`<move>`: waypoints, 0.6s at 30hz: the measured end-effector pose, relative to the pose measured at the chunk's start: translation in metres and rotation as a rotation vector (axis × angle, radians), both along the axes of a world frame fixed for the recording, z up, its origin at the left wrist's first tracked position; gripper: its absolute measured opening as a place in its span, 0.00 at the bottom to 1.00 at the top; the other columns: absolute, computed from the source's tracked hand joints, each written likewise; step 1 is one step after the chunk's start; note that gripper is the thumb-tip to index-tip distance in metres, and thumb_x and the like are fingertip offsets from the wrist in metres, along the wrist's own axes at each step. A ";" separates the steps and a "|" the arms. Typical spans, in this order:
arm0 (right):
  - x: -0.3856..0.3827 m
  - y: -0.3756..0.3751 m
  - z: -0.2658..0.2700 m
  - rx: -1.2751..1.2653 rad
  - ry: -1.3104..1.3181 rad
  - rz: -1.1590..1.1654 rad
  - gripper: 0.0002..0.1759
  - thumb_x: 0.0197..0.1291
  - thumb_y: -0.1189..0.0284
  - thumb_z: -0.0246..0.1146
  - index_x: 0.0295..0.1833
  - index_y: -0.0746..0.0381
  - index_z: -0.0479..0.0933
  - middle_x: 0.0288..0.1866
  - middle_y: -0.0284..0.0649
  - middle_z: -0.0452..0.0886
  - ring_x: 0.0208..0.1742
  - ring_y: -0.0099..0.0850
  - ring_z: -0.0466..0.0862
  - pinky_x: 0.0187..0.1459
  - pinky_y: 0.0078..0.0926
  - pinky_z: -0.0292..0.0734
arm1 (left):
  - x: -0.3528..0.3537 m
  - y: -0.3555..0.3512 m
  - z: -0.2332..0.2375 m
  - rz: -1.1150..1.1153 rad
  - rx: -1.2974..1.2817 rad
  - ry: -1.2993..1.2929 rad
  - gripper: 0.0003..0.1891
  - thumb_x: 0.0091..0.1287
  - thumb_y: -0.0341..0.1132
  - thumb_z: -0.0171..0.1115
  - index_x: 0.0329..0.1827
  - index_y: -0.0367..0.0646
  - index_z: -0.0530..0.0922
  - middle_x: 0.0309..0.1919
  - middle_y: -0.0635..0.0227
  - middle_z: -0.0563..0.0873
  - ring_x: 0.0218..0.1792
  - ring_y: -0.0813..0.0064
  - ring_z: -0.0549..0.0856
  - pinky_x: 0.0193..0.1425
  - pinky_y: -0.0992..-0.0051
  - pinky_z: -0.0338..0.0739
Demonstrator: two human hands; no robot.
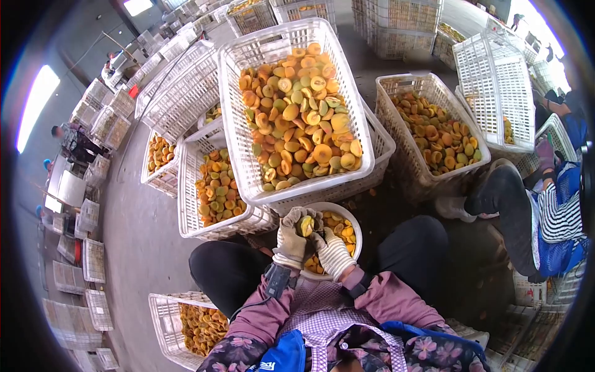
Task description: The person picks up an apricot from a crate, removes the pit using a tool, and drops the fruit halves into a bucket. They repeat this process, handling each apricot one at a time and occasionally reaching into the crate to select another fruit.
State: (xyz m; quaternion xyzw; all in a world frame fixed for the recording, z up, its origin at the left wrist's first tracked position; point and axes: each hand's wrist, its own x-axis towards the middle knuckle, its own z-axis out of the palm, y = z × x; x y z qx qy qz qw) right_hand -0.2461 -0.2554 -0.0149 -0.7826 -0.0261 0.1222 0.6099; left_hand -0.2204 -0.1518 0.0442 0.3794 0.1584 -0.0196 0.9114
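Both of my hands wear gloves and meet over a white round bowl [357, 232] that holds orange fruit pieces. My left hand [291, 237] is closed around a yellow-green fruit [306, 226]. Against the fruit's right side, my right hand [330, 248] has its fingers bent; whatever is between them is too small to make out. Just beyond my hands, a large white crate [365, 146] full of halved orange and green fruit [297, 118] rests tilted toward me on another crate.
Fruit-filled crates stand at left [186, 211], right [387, 118] and lower left [162, 322]. A co-worker's leg [505, 198] and gloved hand [545, 155] are at right. Farther left, a person [77, 142] stands near stacked crates [111, 127]. My knees flank the bowl.
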 end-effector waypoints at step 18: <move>-0.012 0.003 -0.005 0.183 -0.019 0.094 0.18 0.66 0.64 0.50 0.52 0.67 0.68 0.35 0.49 0.80 0.33 0.46 0.79 0.38 0.36 0.75 | -0.002 -0.001 -0.017 0.003 0.510 0.027 0.18 0.67 0.50 0.55 0.30 0.44 0.71 0.28 0.70 0.76 0.29 0.76 0.76 0.34 0.76 0.74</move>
